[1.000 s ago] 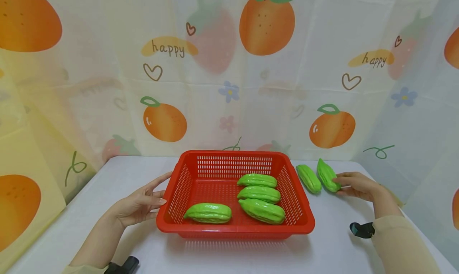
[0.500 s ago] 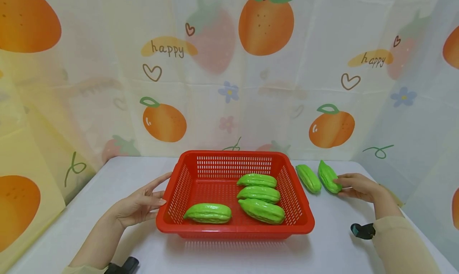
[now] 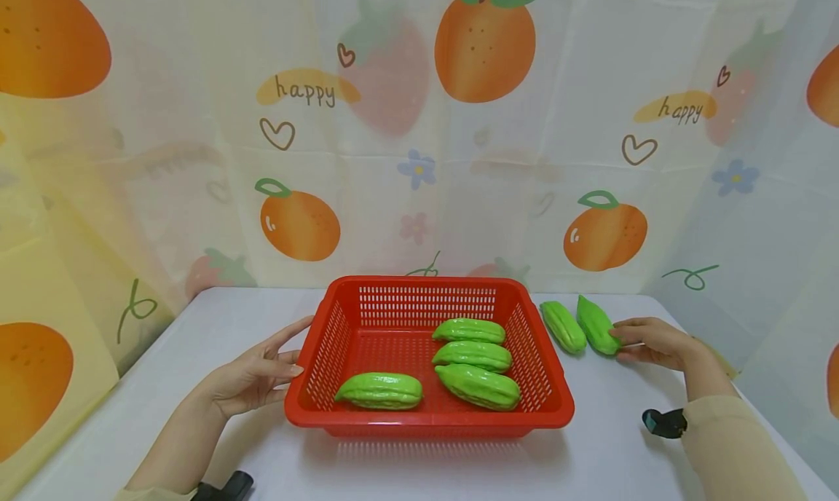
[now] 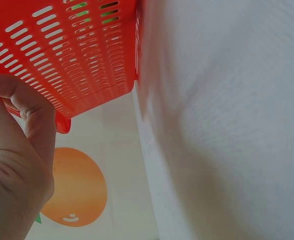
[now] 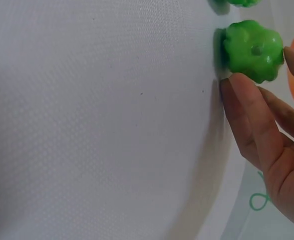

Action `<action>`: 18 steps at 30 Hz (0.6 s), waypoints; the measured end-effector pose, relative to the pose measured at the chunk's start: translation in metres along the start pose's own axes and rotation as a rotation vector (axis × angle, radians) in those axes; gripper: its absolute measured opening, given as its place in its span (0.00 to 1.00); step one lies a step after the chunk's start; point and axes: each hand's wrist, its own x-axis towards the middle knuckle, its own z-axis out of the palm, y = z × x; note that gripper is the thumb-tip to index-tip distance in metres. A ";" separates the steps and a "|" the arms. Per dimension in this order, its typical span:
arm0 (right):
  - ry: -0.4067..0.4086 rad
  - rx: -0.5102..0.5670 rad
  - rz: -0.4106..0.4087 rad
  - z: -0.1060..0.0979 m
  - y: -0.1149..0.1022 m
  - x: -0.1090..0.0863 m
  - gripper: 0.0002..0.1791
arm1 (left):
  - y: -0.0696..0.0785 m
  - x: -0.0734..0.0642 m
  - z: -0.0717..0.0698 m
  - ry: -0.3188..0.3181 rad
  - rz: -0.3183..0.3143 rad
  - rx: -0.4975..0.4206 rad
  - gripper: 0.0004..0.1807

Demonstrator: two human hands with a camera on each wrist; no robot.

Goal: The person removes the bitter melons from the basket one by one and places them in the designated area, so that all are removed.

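The hands are well apart: the right hand (image 3: 652, 341) pinches a green gourd (image 3: 595, 326) near its near end, on the counter (image 3: 459, 475) right of the basket (image 3: 429, 419); the left hand (image 3: 245, 377) touches the basket's left side, whether gripping I cannot tell. Even pressure from the fingers (image 5: 249, 97) should prevent rolling against the neighbouring gourd (image 3: 564, 328).

- Left hand (image 3: 258, 373): left side, thumb, index spread
- Right hand (image 3: 655, 341): right side, thumb opposing fingers
- Left arm (image 3: 183, 435), right arm (image 3: 734, 443): extend from near side
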 end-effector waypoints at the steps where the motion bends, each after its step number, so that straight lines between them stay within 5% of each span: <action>1: -0.002 0.001 -0.003 0.000 0.000 0.000 0.41 | 0.000 0.000 0.000 0.000 0.000 0.002 0.41; 18: -0.016 0.008 -0.024 -0.003 -0.001 -0.002 0.41 | 0.000 0.000 0.000 0.002 -0.005 -0.004 0.41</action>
